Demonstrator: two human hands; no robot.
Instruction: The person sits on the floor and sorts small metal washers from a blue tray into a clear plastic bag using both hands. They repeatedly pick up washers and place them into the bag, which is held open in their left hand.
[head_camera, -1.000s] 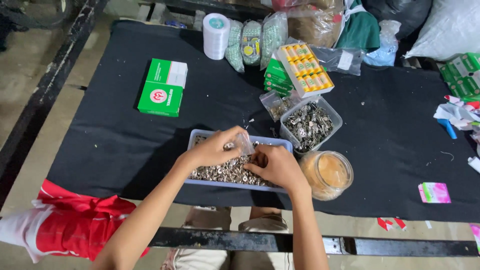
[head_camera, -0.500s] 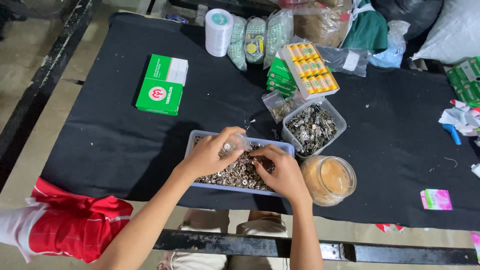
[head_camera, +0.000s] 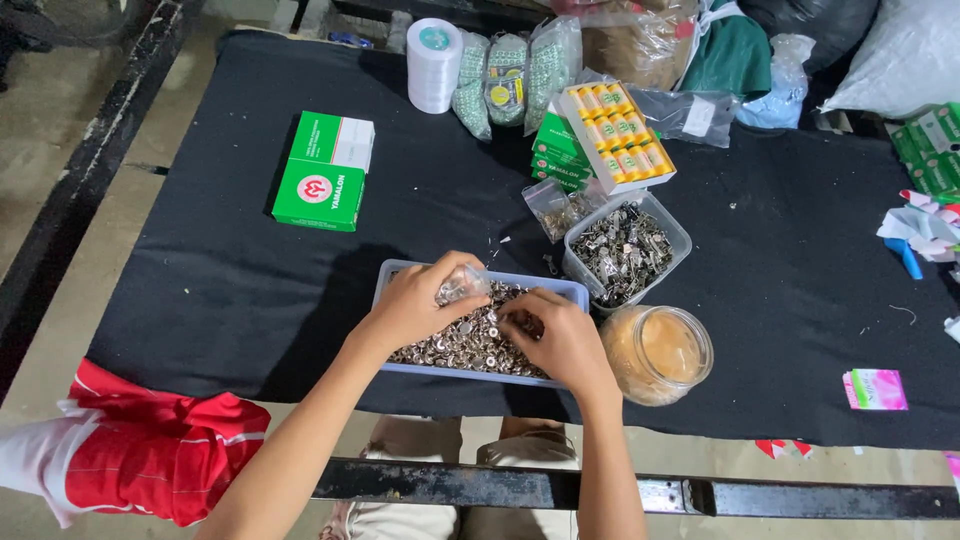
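Silver metal studs fill a shallow blue tray (head_camera: 400, 275) near the front edge of the black table (head_camera: 200, 280). Left hand (head_camera: 420, 300) arched over the tray, fingers pinched shut on a small clear plastic bag (head_camera: 465, 283). Right hand (head_camera: 555, 335) palm down on the studs, fingers curled; whether it grips any, cannot tell. Both hands cover much of the tray. Forearms cut off at bottom of frame.

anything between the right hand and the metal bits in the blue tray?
Nothing visible. The right hand is already down on the metal bits inside the blue tray. The left hand holds a small clear bag over the same pile, beside it, not blocking it.
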